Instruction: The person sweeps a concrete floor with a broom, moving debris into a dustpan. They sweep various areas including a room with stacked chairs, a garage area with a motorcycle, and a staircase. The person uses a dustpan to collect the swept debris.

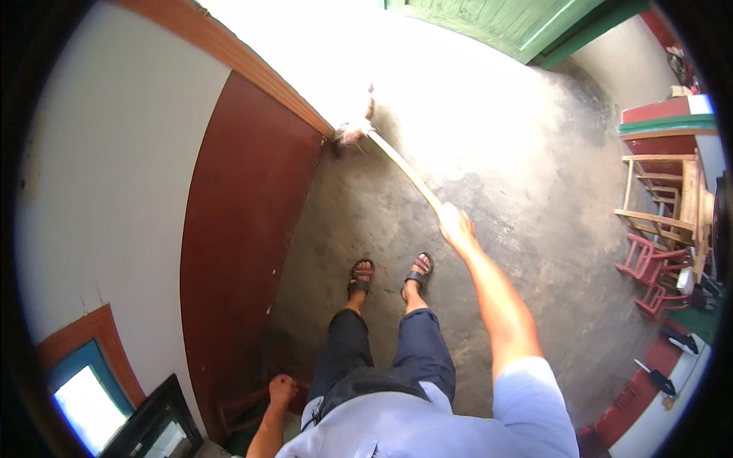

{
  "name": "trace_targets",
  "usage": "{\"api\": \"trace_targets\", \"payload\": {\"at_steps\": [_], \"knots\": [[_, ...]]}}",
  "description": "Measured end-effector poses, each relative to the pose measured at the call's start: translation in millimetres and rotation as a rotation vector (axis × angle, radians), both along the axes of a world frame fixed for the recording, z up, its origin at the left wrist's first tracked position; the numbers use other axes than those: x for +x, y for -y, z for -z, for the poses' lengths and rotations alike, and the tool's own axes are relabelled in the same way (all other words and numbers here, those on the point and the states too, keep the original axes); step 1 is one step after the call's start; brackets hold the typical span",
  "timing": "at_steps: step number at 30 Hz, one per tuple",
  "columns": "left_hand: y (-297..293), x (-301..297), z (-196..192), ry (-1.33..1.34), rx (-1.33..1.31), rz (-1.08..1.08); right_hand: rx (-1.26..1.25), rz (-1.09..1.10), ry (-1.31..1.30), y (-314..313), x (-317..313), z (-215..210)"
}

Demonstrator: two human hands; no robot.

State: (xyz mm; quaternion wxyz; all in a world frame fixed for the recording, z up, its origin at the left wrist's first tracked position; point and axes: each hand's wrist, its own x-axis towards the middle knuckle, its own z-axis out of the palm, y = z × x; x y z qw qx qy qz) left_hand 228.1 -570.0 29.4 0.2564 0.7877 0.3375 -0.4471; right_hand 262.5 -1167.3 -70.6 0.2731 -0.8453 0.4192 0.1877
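My right hand [456, 227] is wrapped round the pale stick handle of a broom [405, 169], with the arm stretched forward. The handle slants away to the far left. Its brownish head [353, 133] is down by the foot of the wall, at the orange door frame, partly washed out by glare. My left hand [283, 388] hangs low beside my left hip, fingers curled in, with no object showing in it. It is nearest to the dark red lower wall [237, 229].
Grey concrete floor [366, 206] lies around my sandalled feet. A green door [489, 27] stands at the far side by the bright doorway. To the right are a wooden chair-like frame [660, 191] and red stools [649, 259]. A black-framed object [156, 427] is at the lower left.
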Motion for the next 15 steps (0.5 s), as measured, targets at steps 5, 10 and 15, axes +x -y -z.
{"api": "trace_targets", "payload": {"at_steps": [5,10,15], "knots": [[14.5,-24.9,-27.6,-0.028,0.172,-0.012,0.100,0.089,-0.091,53.3,21.0,36.8],[8.1,-25.4,-5.3,-0.175,-0.082,-0.151,0.105,0.236,-0.091,42.4,-210.6,59.8],[152.5,40.8,-6.2,0.002,-0.022,0.225,0.115,0.583,-0.317,-25.2,-404.6,-39.7]]}}
